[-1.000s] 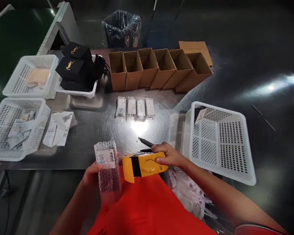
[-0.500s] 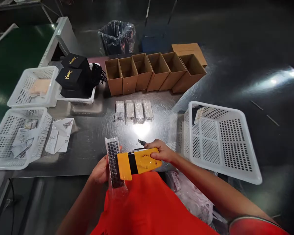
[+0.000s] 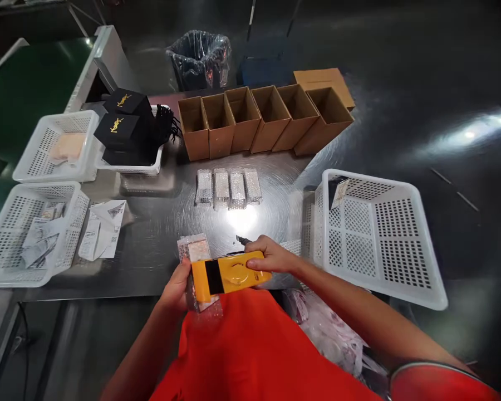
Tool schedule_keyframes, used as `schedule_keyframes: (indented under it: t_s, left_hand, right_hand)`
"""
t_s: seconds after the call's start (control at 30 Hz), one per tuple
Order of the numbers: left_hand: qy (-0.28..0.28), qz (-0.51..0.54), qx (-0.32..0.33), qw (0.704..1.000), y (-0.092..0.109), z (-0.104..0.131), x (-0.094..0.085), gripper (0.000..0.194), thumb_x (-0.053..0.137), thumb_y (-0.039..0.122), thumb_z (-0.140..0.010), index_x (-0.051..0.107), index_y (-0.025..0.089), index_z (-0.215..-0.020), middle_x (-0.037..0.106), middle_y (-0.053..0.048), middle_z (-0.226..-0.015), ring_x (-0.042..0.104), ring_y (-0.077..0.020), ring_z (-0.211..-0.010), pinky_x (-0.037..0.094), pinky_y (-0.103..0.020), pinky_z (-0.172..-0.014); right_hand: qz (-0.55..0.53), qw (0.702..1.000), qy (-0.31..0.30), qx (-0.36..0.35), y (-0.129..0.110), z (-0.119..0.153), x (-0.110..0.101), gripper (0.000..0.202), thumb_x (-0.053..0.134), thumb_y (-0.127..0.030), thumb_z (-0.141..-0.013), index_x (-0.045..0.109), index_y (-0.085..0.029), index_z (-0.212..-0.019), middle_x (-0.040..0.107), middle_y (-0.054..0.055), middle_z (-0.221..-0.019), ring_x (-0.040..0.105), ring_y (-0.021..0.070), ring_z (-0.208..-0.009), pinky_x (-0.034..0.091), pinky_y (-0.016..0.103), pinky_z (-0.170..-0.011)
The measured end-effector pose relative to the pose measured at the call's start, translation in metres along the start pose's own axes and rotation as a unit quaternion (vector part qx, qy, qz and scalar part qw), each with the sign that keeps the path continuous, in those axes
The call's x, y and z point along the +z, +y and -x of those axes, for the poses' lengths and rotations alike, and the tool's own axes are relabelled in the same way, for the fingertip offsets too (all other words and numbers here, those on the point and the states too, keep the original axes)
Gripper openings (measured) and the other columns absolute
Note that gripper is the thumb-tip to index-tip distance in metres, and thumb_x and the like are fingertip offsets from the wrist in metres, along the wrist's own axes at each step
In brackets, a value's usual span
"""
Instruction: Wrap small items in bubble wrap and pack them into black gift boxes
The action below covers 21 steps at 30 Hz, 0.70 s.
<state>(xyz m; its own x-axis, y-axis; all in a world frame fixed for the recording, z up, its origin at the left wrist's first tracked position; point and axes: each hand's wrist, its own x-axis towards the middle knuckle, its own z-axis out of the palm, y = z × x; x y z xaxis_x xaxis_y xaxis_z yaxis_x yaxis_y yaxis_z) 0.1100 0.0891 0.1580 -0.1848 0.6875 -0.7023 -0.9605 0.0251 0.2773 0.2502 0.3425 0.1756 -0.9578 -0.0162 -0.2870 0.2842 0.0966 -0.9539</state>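
My left hand (image 3: 177,285) is closed round a bubble-wrapped packet (image 3: 197,248), its thumb on the near face. My right hand (image 3: 268,254) grips a flat yellow device with a black band (image 3: 239,272), thumb on top. The device's left end lies across the packet, hiding its middle; I cannot tell exactly what kind of device it is. A thin dark tip (image 3: 242,240) sticks out past my right fingers. Ahead on the metal table stand several small bubble-wrapped packets (image 3: 229,188) in a row.
Several open cardboard boxes (image 3: 222,138) line the table's back. At right lies a white basket (image 3: 415,192), tilted. White baskets at left hold papers (image 3: 44,240), a beige item (image 3: 68,146) and black boxes (image 3: 123,131). Folded papers (image 3: 103,228) lie nearby. Beyond is a lined bin (image 3: 198,61).
The packet has turned in my left hand, so a paler, pinkish face shows instead of the dark one. My left thumb now lies over it. The yellow device has shifted slightly left.
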Motion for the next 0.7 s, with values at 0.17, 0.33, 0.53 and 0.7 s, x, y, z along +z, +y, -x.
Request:
schedule_keyframes:
  t_s: [0.17,0.33,0.53,0.7]
  left_hand:
    - [-0.053,-0.006,0.006,0.999,0.018,0.009,-0.016,0.05,0.063,0.05,-0.086,0.067,0.018,-0.124,0.073,-0.012,-0.121,0.059,-0.0327,-0.128,0.042,-0.047,-0.113]
    - [-0.065,-0.023,0.019,0.997,0.018,0.002,-0.034,0.058,0.071,0.04,-0.081,0.062,0.016,-0.133,0.072,-0.013,-0.125,0.058,-0.0317,-0.129,0.041,-0.046,-0.114]
    - [-0.008,0.033,0.025,0.999,0.015,-0.003,-0.02,0.05,0.051,0.038,-0.096,0.053,0.02,-0.142,0.075,-0.01,-0.118,0.063,-0.0261,-0.123,0.04,-0.043,-0.115]
    - [0.042,0.03,0.022,0.998,0.017,-0.01,0.019,0.061,0.049,0.061,-0.092,0.063,0.014,-0.129,0.075,-0.015,-0.113,0.066,-0.0319,-0.117,0.049,-0.048,-0.106]
  right_hand:
    - [0.09,0.996,0.027,-0.009,0.013,0.003,-0.021,0.058,0.061,-0.072,-0.077,0.051,-0.018,-0.058,0.04,-0.005,-0.052,0.037,0.0075,-0.049,0.024,0.021,-0.043]
    - [0.116,0.992,0.036,-0.035,0.02,0.001,-0.017,0.057,0.062,-0.07,-0.077,0.053,-0.017,-0.058,0.046,-0.003,-0.055,0.04,0.0079,-0.051,0.026,0.021,-0.046]
    - [0.041,0.999,0.026,-0.007,0.018,0.004,-0.013,0.059,0.061,-0.073,-0.075,0.054,-0.017,-0.062,0.043,-0.005,-0.053,0.037,0.0074,-0.049,0.025,0.021,-0.043]
    - [0.025,0.999,0.038,-0.011,0.011,-0.001,-0.009,0.06,0.063,-0.075,-0.073,0.05,-0.018,-0.058,0.04,-0.006,-0.052,0.035,0.0071,-0.05,0.024,0.022,-0.044]
